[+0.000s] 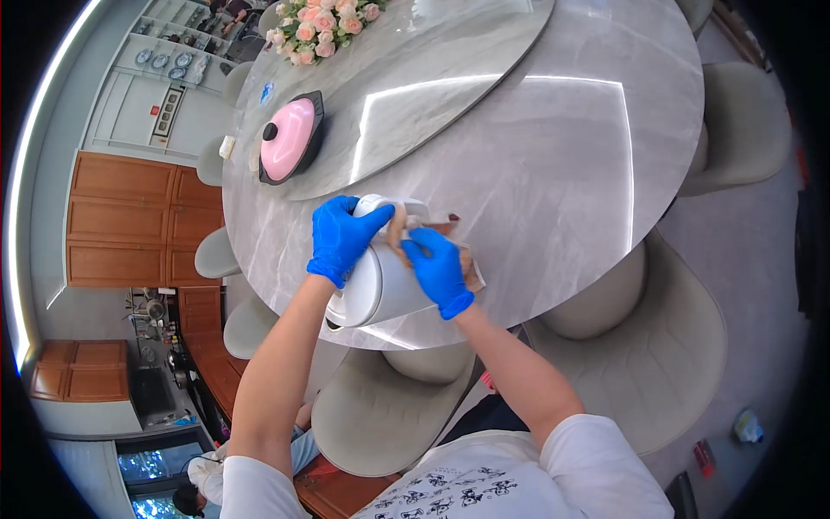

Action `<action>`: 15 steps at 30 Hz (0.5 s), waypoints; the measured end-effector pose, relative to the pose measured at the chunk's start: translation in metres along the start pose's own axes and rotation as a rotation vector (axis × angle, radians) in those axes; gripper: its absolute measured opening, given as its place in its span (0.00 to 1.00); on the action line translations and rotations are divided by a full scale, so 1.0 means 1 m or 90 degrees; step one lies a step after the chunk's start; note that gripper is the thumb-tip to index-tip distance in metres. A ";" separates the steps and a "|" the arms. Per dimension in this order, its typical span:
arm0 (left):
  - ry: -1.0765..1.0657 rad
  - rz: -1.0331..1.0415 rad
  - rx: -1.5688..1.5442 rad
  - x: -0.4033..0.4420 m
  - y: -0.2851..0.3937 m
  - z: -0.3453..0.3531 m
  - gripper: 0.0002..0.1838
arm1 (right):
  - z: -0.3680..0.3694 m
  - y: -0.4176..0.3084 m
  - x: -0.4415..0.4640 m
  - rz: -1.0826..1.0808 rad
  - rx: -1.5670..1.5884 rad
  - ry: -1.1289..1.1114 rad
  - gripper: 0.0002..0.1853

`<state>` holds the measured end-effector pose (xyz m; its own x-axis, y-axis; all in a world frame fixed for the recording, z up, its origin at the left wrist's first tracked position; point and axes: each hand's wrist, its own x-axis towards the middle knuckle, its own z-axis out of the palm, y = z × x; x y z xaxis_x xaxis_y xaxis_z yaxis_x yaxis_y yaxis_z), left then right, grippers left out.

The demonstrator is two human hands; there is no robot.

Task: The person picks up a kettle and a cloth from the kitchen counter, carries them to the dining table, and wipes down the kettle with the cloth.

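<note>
A white, rounded appliance that looks like an electric kettle (399, 284) lies at the near edge of the marble table. My left hand (340, 235), in a blue glove, is closed around its white upper part, which looks like a handle. My right hand (439, 272), gloved in blue too, grips a brownish cloth (396, 228) and presses it against the same white part. More of the cloth hangs out beneath the right hand, towards the table. The right fingertips are partly hidden in its folds.
A grey turntable (406, 112) covers the table's far middle, bearing a pink-lidded pot (290, 143) and pink roses (322, 26). Grey chairs (635, 346) surround the marble table (553, 190). Another person (206, 476) is at the lower left, near wooden cabinets (121, 216).
</note>
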<state>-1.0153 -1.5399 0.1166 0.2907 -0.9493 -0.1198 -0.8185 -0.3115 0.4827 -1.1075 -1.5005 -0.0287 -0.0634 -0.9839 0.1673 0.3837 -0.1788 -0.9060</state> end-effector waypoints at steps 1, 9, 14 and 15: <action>0.019 0.000 0.019 0.000 0.000 -0.001 0.24 | -0.010 0.042 -0.008 0.064 -0.051 0.007 0.09; 0.020 -0.046 0.020 0.003 -0.016 -0.003 0.24 | -0.039 0.084 0.002 0.159 -0.521 -0.192 0.09; 0.047 -0.080 0.021 0.003 -0.021 -0.003 0.23 | -0.041 0.080 -0.039 0.094 -0.450 -0.029 0.09; 0.050 -0.082 0.022 0.004 -0.024 -0.003 0.23 | -0.040 0.080 -0.051 0.093 -0.448 -0.032 0.09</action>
<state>-0.9933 -1.5363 0.1072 0.4314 -0.8954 -0.1102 -0.7876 -0.4334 0.4380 -1.1101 -1.4650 -0.1252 -0.0075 -0.9996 0.0272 -0.3009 -0.0237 -0.9534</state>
